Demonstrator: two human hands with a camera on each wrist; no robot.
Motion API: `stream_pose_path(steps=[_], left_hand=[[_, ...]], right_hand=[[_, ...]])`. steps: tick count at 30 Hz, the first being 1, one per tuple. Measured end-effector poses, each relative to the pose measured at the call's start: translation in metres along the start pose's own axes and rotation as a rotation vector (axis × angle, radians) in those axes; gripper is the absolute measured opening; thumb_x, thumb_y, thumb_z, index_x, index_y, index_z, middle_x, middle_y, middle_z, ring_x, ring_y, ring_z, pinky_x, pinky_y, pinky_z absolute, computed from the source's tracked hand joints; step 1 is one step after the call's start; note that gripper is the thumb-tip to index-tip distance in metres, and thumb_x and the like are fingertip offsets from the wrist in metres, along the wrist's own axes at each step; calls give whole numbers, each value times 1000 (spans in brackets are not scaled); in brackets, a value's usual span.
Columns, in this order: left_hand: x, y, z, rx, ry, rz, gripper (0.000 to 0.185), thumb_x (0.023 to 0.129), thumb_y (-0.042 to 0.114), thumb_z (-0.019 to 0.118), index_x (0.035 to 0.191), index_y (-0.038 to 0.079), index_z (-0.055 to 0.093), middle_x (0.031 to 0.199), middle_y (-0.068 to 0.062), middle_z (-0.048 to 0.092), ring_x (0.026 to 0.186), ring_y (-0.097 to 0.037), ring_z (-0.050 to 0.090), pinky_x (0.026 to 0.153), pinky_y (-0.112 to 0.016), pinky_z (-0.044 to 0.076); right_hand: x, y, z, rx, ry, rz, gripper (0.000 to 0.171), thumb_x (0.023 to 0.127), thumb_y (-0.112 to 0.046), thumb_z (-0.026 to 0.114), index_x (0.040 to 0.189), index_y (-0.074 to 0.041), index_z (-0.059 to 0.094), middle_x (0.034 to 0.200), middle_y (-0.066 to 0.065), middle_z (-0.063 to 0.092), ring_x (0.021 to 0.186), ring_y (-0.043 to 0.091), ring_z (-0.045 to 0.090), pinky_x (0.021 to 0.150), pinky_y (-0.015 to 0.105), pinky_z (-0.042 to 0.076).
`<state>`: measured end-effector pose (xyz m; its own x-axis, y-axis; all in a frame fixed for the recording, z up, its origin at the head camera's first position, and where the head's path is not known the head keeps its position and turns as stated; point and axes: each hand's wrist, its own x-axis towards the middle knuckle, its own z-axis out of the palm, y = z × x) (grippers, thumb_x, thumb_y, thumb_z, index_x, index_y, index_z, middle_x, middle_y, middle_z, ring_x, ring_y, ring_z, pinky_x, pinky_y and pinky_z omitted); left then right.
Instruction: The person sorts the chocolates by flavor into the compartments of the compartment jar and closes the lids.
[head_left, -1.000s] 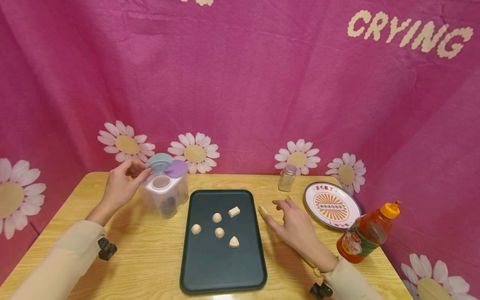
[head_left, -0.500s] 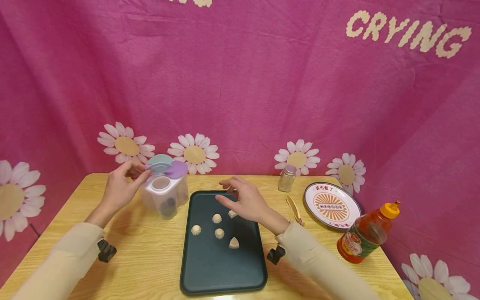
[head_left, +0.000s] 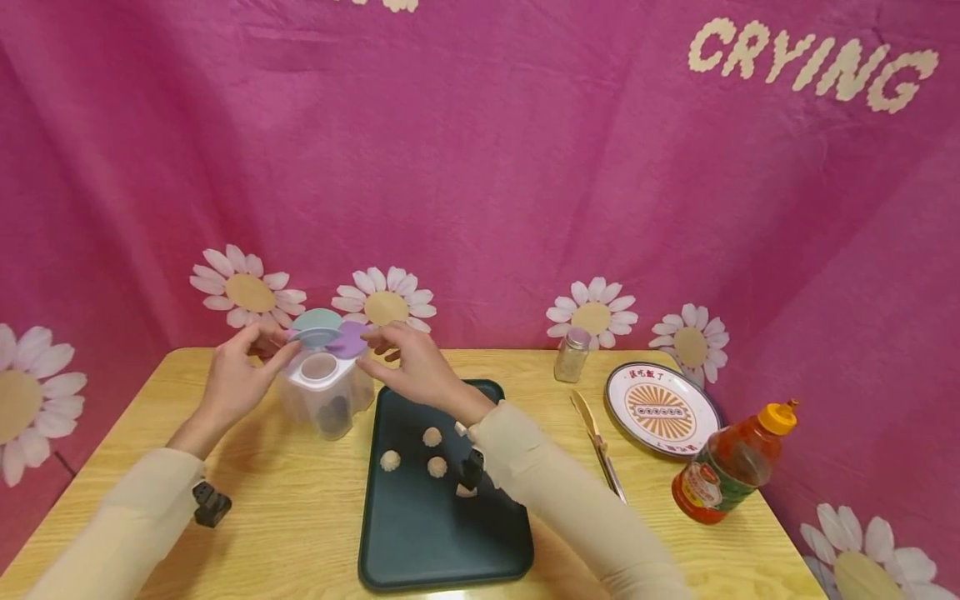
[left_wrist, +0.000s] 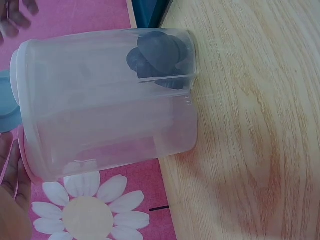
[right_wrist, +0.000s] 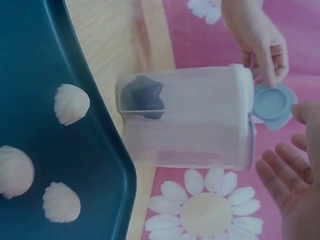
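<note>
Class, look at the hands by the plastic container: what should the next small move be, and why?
Probably the right hand should settle against the container to steady it. That hand appears to hold nothing and is right beside it, while the left hand pinches the raised blue lid, leaving the body seemingly unsupported.
</note>
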<state>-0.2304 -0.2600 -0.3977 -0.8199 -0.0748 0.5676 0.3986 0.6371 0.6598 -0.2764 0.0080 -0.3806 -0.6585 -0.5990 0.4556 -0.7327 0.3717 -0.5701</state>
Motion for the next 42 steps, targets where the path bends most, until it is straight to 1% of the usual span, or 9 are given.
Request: stream_pose_path(steps=[7, 13, 18, 22, 26, 30, 33, 40, 42], left_hand=[[0, -2, 0, -10, 7, 9, 18, 93, 11, 81, 106, 4, 70, 87, 12, 63, 78, 5, 54, 73, -8, 46], [1, -2, 1, -15, 25, 30, 17, 92, 7, 81, 103, 2, 69, 84, 19, 61, 75, 6, 54, 71, -11, 47], [2, -1, 2, -3, 19, 28, 17, 92, 7, 81, 103, 2, 69, 85, 8, 64, 76, 7, 54, 72, -10, 47], [-1, 0, 1, 15, -5, 28, 18, 93, 9, 81, 105, 2, 69, 92, -7, 70, 81, 8, 53, 75, -8, 46], [-5, 0, -1, 31, -27, 62, 20, 91, 7, 81, 107, 2, 71, 98, -15, 73, 85, 8, 52, 78, -6, 44], [-9, -1, -1, 60, -32, 134, 23, 87, 2, 84, 106, 2, 73, 98, -15, 75, 87, 7, 52, 79, -4, 44], [-11, -1, -1, 97, -32, 187, 26, 83, 1, 87, 105, 3, 74, 98, -13, 75, 88, 0, 54, 79, -5, 43], [-16, -2, -2, 161, -65, 192, 31, 77, 8, 92, 103, 8, 75, 101, -8, 73, 96, 9, 44, 80, -18, 41], [-18, -3, -2, 179, -70, 205, 31, 76, 8, 93, 102, 9, 76, 101, -7, 73, 97, 9, 44, 79, -18, 42]], right_hand=[[26, -2, 18, -23, -9, -3, 41, 98, -21, 76, 133, -2, 67, 121, 13, 72, 105, 21, 75, 89, 30, 63], [38, -6, 23, -67, 1, 13, 33, 99, -21, 75, 127, -5, 71, 116, 10, 74, 100, 18, 77, 88, 17, 59], [44, -7, 24, -121, 30, 32, 24, 99, -24, 75, 119, -11, 78, 109, 5, 77, 93, 14, 76, 80, 10, 53], [43, -6, 26, -138, 50, 20, 19, 98, -25, 76, 113, -14, 81, 105, 2, 77, 89, 11, 75, 78, 8, 51], [38, -5, 27, -120, 39, -14, 18, 98, -23, 76, 113, -13, 81, 105, 2, 76, 91, 11, 74, 80, 9, 54], [33, -3, 27, -80, 10, -50, 20, 98, -20, 76, 116, -11, 80, 110, 4, 74, 95, 14, 74, 83, 12, 57], [29, -3, 27, -57, -4, -70, 22, 97, -19, 77, 117, -9, 80, 113, 7, 72, 95, 16, 73, 85, 22, 61], [24, -1, 28, -107, -40, -121, 21, 96, -23, 78, 114, -12, 81, 109, 6, 72, 90, 13, 65, 74, 13, 49], [23, 0, 29, -143, -50, -140, 21, 96, -25, 79, 112, -13, 82, 108, 5, 72, 93, 14, 64, 75, 16, 51]])
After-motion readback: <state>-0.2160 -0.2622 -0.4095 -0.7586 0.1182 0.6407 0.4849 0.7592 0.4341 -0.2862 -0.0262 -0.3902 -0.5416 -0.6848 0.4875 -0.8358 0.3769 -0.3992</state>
